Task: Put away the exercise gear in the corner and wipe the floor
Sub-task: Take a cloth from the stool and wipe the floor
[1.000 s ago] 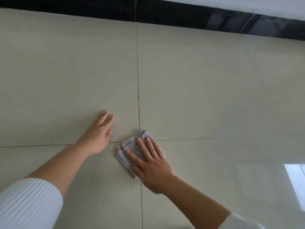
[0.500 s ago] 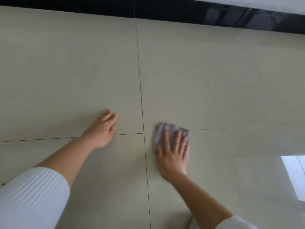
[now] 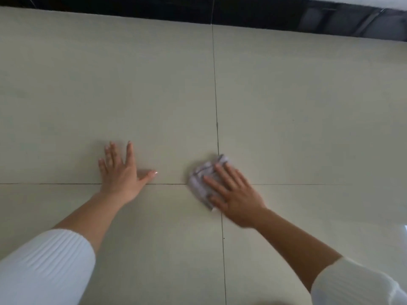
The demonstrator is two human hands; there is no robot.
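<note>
My right hand (image 3: 235, 194), fingers straight, has swept the grey cloth (image 3: 203, 176) back left onto the grout lines (image 3: 217, 128), at 3 o'clock from my left hand (image 3: 120, 172), now splayed flat on the tile floor (image 3: 308, 106), so wiping continues.

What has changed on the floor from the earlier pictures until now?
The right hand, pressing the cloth flat, swept it right across the vertical joint, then back left onto the joint crossing. The left hand spread its fingers. It stays flat on the floor; the cloth was never released.
</note>
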